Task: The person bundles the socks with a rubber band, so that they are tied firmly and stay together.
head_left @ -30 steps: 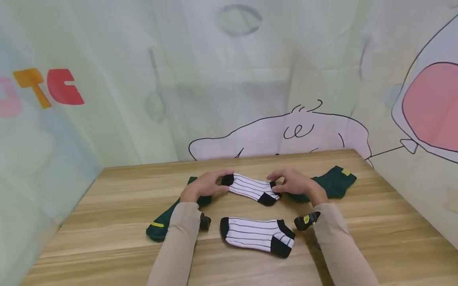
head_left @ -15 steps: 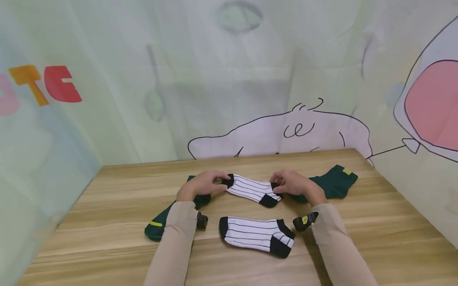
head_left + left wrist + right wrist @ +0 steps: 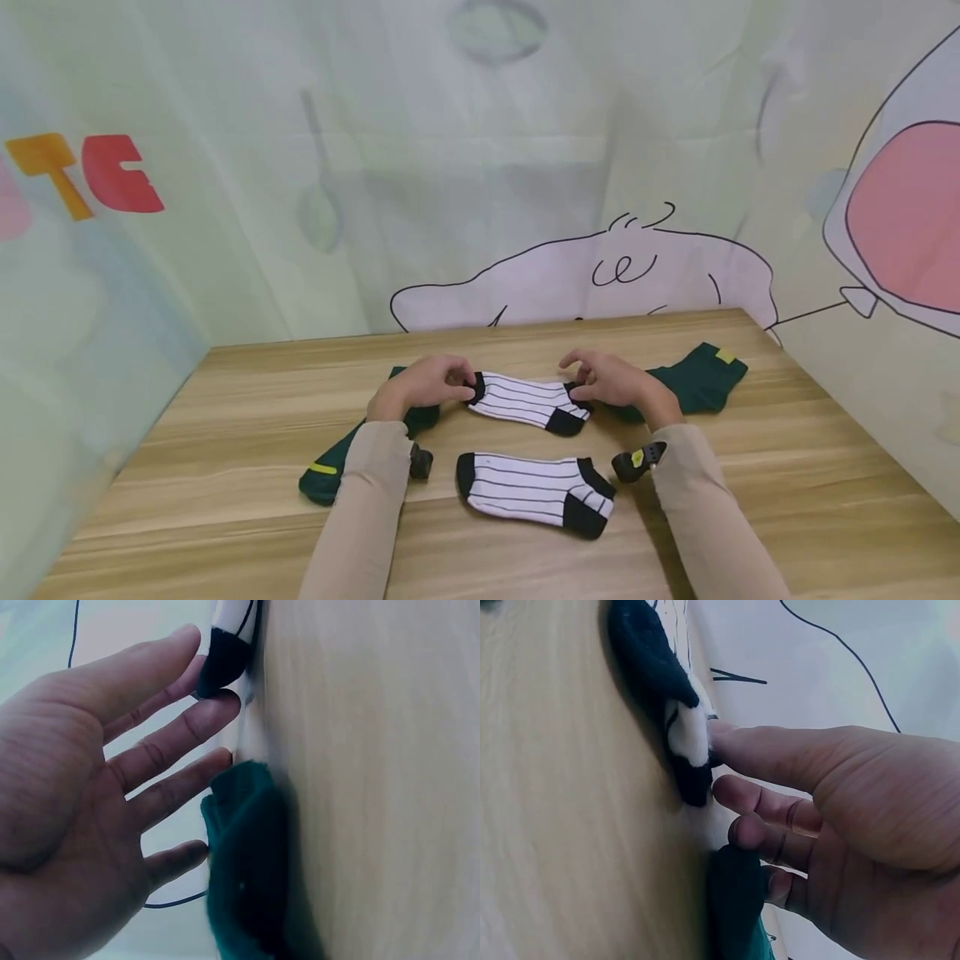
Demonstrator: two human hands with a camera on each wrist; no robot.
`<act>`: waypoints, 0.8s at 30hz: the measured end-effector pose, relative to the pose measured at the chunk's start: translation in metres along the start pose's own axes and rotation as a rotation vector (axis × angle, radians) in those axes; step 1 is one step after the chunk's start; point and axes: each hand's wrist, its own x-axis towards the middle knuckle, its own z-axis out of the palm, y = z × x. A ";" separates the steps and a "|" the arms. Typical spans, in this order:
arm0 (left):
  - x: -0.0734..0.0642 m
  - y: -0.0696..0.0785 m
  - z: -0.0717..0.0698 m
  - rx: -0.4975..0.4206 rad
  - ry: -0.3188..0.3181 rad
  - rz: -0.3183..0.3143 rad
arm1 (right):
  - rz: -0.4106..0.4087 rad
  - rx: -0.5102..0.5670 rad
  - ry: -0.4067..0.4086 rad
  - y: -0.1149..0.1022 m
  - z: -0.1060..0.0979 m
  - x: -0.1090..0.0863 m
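Observation:
A white ankle sock with dark stripes lies flat between my hands, its black toe to the left and its black heel and cuff to the right. The fingertips of my left hand are at the toe, thumb apart from the fingers in the left wrist view. At the cuff end, my right hand has its thumb against the sock and the index finger lifted. A matching striped sock lies nearer, between my forearms. Dark green socks lie under each hand: a left one and a right one, both partly covered.
The wooden table meets a printed curtain along its back and sides. Each wrist wears a small black camera, one on the left and one on the right.
The toe of the far striped sock has shifted slightly toward me, so the sock lies straighter. My left hand has moved a little left, and my right index finger has lifted off the cuff.

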 end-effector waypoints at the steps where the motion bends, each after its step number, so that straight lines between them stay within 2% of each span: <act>1: 0.000 0.000 0.000 -0.005 0.003 -0.002 | 0.006 -0.005 -0.003 0.000 0.000 0.000; 7: -0.001 0.001 -0.001 0.001 0.002 -0.002 | -0.040 -0.044 -0.018 -0.001 -0.001 0.002; 18: -0.002 0.006 0.000 0.079 -0.011 0.004 | -0.048 0.002 -0.031 -0.004 0.000 0.000; 24: -0.004 0.006 -0.002 0.086 0.014 0.010 | -0.111 -0.003 -0.014 -0.003 -0.004 -0.002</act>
